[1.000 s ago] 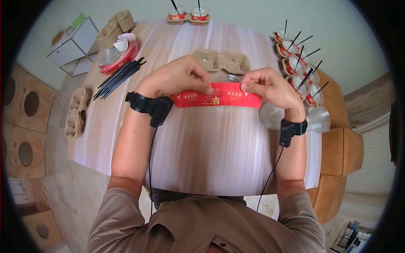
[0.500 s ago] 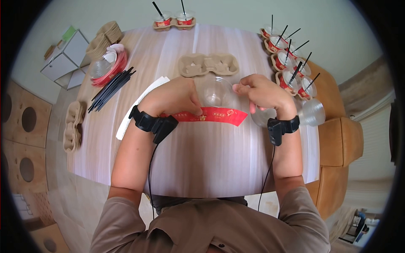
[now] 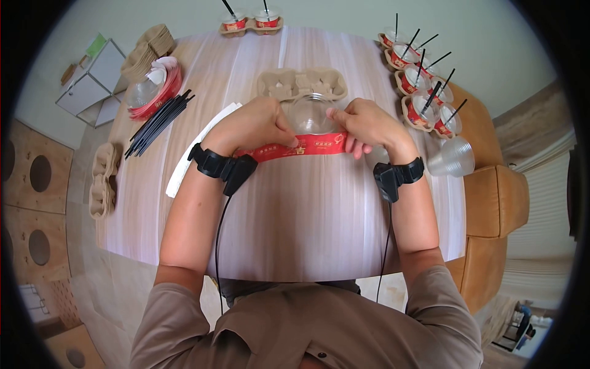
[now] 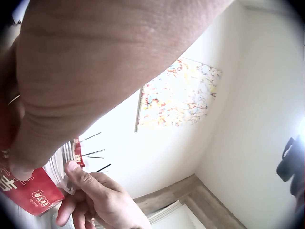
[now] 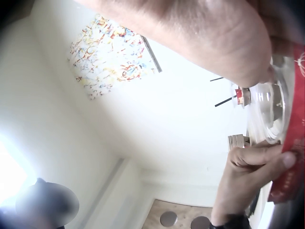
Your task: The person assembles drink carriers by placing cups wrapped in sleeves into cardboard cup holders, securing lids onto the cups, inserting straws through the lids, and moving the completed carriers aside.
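Note:
My left hand [image 3: 257,128] pinches a red printed paper strip [image 3: 319,144] between thumb and fingers; the strip stretches sideways under a clear plastic cup [image 3: 310,114]. At the cup's right side is my right hand [image 3: 373,130], its thumb against the cup and the other fingers curled below, beside the strip's right end. In the left wrist view, the right hand [image 4: 102,198] has its thumb on the clear plastic edge, close to the red strip [image 4: 35,193]. The right wrist view shows the left hand [image 5: 250,176] with its thumb on the red strip [image 5: 293,167].
Behind the cup lies an empty cardboard carrier [image 3: 289,83]. Black straws [image 3: 158,123], red strips [image 3: 166,101] and a white strip [image 3: 193,154] are on the left. Clear cups [image 3: 452,157] lie right; filled carriers with red-banded cups [image 3: 415,107] stand behind them.
Over the last second, the right hand let go of the strip's right end and moved onto the cup. The strip has since shifted up against the cup, still pinched by the left hand.

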{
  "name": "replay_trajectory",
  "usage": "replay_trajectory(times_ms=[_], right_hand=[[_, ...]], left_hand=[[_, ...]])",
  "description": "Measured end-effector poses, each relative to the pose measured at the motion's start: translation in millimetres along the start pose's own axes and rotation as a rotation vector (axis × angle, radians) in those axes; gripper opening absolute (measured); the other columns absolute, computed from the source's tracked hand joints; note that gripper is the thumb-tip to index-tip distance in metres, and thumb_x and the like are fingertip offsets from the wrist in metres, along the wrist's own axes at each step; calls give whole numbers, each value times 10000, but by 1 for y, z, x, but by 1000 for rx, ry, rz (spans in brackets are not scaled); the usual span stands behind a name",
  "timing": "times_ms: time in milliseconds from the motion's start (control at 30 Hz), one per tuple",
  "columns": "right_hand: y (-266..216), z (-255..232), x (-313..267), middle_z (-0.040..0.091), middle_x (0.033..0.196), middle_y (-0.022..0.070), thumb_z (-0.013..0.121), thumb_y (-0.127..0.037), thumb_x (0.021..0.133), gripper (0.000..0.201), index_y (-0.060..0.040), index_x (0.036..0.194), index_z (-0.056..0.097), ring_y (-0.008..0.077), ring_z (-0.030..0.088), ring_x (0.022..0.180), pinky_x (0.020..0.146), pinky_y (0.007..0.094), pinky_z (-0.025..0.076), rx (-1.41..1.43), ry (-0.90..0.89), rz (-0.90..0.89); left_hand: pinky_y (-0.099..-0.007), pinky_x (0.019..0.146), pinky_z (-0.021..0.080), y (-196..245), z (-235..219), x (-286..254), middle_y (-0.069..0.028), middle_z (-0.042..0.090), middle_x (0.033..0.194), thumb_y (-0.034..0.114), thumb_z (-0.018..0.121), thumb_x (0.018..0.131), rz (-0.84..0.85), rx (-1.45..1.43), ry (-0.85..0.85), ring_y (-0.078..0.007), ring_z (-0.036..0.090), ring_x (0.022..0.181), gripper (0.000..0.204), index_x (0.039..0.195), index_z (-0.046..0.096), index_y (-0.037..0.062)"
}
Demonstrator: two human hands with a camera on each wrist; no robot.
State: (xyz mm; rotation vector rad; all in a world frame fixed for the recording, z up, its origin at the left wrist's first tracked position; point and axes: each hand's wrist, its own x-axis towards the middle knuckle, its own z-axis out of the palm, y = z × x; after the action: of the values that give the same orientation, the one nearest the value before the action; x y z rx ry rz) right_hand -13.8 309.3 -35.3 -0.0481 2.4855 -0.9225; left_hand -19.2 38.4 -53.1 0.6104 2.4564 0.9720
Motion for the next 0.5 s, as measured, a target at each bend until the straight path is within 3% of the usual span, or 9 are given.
replay_trajectory(times_ms=[167,333,500], right_hand=[[9,3,10,763,689,146,724,-257,1049,392,52,811,760,214,750,548,500,336,555,-6,69,-118],[17,1,13,752,691,125,772,-174,968,246,15,811,764,210,736,597,608,378,571,-81,67,-221],[19,5,14,695,709,184,788,-130,916,158,6,842,758,296,694,666,677,439,551,-247,82,-362]], left_hand=[[-352,697,561,-3,-1,0,-124,826,796,102,908,859,55,-3,-22,-153,709,709,189,990,879,-31],[-351,717,569,-6,-4,-2,-139,833,836,81,898,839,-20,43,-105,-175,727,722,169,985,889,-3],[-411,762,572,-33,6,14,-148,785,885,47,841,784,236,265,135,-305,706,789,175,916,918,134]])
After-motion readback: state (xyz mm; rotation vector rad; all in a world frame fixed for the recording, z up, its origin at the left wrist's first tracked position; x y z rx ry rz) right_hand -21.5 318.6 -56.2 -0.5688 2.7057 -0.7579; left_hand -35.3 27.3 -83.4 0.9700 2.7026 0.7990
